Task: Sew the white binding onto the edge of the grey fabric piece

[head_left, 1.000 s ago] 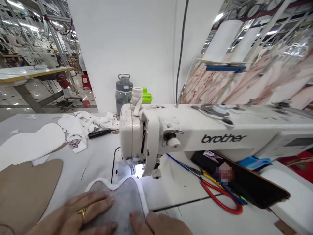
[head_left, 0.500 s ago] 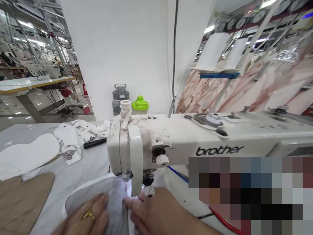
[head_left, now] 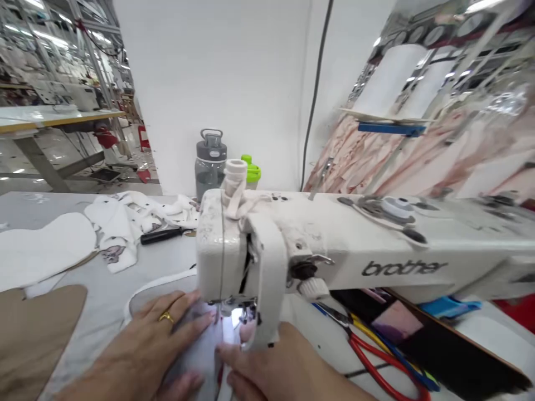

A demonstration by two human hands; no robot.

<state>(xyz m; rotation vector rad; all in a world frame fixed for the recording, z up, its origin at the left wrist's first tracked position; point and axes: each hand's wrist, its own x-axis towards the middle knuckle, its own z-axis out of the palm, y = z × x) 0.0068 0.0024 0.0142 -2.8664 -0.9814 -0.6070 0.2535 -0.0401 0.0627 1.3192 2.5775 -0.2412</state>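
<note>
A grey padded fabric piece [head_left: 159,295] with white binding along its edge lies under the presser foot [head_left: 234,306] of a white Brother sewing machine head [head_left: 251,250]. My left hand [head_left: 154,340], with a gold ring, lies flat on the piece to the left of the foot. My right hand [head_left: 267,356] is in front of the foot, its fingertips on the fabric edge close to the needle. The machine's arm hides the far part of the piece. Whether my right hand pinches the edge is hard to see.
A tan pattern piece [head_left: 33,340], a white cut piece [head_left: 42,250], printed white fabric [head_left: 119,223] and a black-handled screwdriver [head_left: 161,235] lie on the left. Red-handled scissors [head_left: 376,356] lie right of the machine. Bottles [head_left: 210,164] stand behind it.
The grey piece has turned and slid under the presser foot, its bound edge now running out to the left. Both hands have moved closer to the needle.
</note>
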